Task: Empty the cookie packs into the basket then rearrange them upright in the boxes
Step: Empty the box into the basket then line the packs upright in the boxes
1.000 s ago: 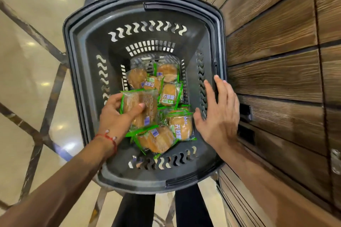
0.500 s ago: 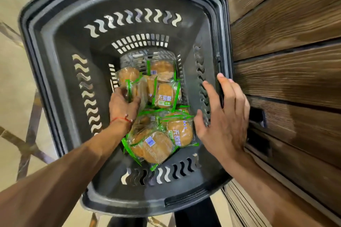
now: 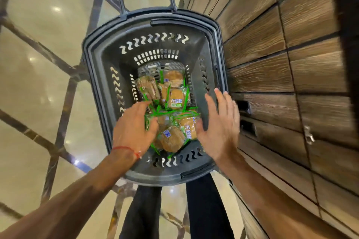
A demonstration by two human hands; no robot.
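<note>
We look down into a dark grey slotted plastic basket (image 3: 97, 83). The clear, green-edged packs of round golden cookies (image 3: 175, 101) lie heaped flat on its bottom, from the centre towards 6 o'clock. At 8 o'clock of the heap, our left hand (image 3: 134, 128) rests on the packs with fairly straight fingers, gripping nothing. At 4 o'clock, our right hand (image 3: 219, 122) is spread flat by the basket's wall. A brown wood-grain panel wall (image 3: 272, 64) stands at 3 o'clock.
</note>
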